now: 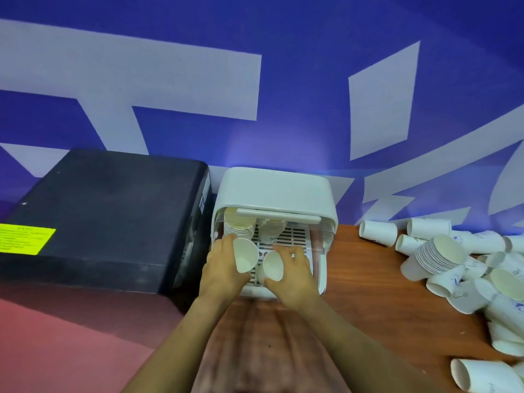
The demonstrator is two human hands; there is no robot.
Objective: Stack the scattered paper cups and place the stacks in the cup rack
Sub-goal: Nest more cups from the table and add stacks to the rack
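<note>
Two paper cups held over the slotted floor of the cup rack (276,191), one in each hand. Left cup (245,255) gripped by the left hand (224,268), fingers curled round its side, mouth tipped toward the camera. Right cup (272,265) gripped by the right hand (295,275), thumb below and fingers wrapped over the top, mouth also facing the camera; a ring (293,255) on one finger. Both cups just beside each other, near the front of the rack; whether they touch, impossible to tell.

Deeper inside the rack, under its white domed cover, a stack of cups (237,226) at the back left and another cup or short stack (271,232) just to its right.

Rack standing on a wooden table (368,279), against a blue wall with pale shapes (198,89). Touching or nearly touching the rack's left side, a black box-like machine (107,211) with a yellow label (27,239). Well apart on the right of the table, a heap of loose paper cups (467,265) lying on their sides, with one nested stack (438,255) among them and a single cup (479,374) nearer the camera.
</note>
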